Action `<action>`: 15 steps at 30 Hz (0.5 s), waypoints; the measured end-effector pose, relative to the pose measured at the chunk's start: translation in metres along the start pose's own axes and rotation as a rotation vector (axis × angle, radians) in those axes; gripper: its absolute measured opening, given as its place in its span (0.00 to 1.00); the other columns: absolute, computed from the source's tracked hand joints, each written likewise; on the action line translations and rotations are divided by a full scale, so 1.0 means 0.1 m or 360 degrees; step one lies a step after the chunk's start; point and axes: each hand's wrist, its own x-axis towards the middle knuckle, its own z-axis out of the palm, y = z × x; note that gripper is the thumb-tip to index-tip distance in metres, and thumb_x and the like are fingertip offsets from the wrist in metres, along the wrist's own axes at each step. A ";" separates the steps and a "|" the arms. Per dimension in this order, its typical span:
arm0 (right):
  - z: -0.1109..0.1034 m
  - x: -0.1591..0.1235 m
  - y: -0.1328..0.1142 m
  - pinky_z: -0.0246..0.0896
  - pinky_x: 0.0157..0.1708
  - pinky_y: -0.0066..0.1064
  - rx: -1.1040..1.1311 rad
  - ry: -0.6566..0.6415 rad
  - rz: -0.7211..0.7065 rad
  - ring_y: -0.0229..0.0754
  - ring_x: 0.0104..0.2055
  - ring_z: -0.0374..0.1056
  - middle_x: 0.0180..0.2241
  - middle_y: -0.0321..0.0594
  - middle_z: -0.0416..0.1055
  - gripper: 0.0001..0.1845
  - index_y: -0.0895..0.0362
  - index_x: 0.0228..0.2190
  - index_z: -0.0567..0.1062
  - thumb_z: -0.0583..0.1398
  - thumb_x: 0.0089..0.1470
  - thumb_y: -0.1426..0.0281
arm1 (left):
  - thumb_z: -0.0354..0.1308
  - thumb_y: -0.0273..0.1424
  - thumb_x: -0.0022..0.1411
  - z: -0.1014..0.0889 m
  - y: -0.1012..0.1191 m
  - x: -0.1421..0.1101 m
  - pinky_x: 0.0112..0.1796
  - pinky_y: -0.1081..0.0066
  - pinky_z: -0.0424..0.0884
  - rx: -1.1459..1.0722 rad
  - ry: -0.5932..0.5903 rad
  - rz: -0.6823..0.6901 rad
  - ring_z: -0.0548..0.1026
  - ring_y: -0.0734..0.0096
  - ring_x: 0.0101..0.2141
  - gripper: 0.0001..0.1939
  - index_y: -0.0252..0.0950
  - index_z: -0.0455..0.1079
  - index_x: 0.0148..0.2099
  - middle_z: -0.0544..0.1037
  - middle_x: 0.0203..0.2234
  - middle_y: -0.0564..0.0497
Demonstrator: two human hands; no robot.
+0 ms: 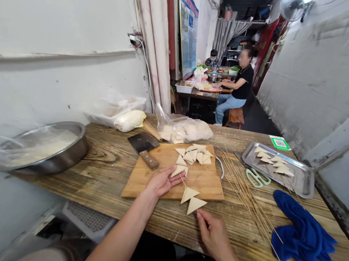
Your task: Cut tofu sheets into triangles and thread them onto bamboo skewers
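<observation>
My right hand (210, 231) pinches a thin bamboo skewer near its lower end. Two pale, tofu-like triangles are threaded on it, one (196, 205) close to my right fingers and another (189, 194) further along. The skewer's far end reaches my left hand (165, 182), whose thumb and fingers hold a third tofu-like triangle (179, 171). Whether the tip has entered that piece, I cannot tell. Just beyond, a small heap of such triangles (195, 154) lies on the wooden cutting board (145, 184). A cleaver (143, 143) rests across the board's left edge.
Loose bamboo skewers (247, 193), green-handled scissors (258, 178) and a blue cloth (303, 230) lie to the right. Behind them, a metal tray (303, 182) holds skewered triangles. Leftward stands a metal basin (72, 153); plastic bags (191, 129) sit behind. A co-worker (240, 83) sits further back.
</observation>
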 end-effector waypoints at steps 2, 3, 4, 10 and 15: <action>0.00 0.00 0.00 0.57 0.28 0.25 -0.0003 -0.0003 0.0003 0.39 0.25 0.67 0.24 0.40 0.73 0.20 0.56 0.30 0.76 0.46 0.59 0.65 | 0.53 0.23 0.58 0.00 0.00 0.00 0.41 0.58 0.73 0.0001 -0.0009 0.0009 0.76 0.59 0.37 0.04 0.27 0.66 0.37 0.76 0.34 0.37; 0.00 0.00 0.00 0.57 0.28 0.25 -0.0004 -0.0008 0.0002 0.39 0.25 0.67 0.24 0.40 0.73 0.20 0.56 0.30 0.76 0.46 0.58 0.65 | 0.53 0.23 0.58 -0.01 -0.01 0.00 0.41 0.58 0.73 0.0004 -0.0012 0.0015 0.76 0.59 0.37 0.04 0.27 0.66 0.37 0.76 0.33 0.37; 0.00 0.00 0.00 0.57 0.28 0.24 -0.0005 -0.0010 -0.0001 0.39 0.25 0.67 0.24 0.39 0.73 0.20 0.57 0.31 0.76 0.46 0.58 0.65 | 0.53 0.23 0.58 -0.01 -0.01 0.00 0.41 0.59 0.73 0.0010 -0.0018 0.0021 0.77 0.59 0.37 0.04 0.27 0.66 0.37 0.77 0.33 0.37; -0.01 0.02 -0.01 0.56 0.28 0.24 -0.0076 -0.0048 -0.0001 0.39 0.26 0.68 0.24 0.39 0.73 0.19 0.57 0.31 0.76 0.46 0.59 0.67 | 0.53 0.24 0.59 0.00 -0.02 -0.02 0.42 0.58 0.72 0.0071 -0.0048 0.0054 0.76 0.60 0.37 0.05 0.27 0.66 0.37 0.76 0.34 0.37; -0.02 0.02 -0.02 0.55 0.27 0.24 -0.0116 -0.0073 0.0016 0.39 0.26 0.67 0.23 0.39 0.72 0.19 0.57 0.31 0.75 0.46 0.59 0.67 | 0.52 0.25 0.59 -0.01 -0.02 -0.02 0.43 0.57 0.71 0.0082 -0.0070 0.0082 0.77 0.60 0.37 0.05 0.28 0.66 0.37 0.77 0.34 0.38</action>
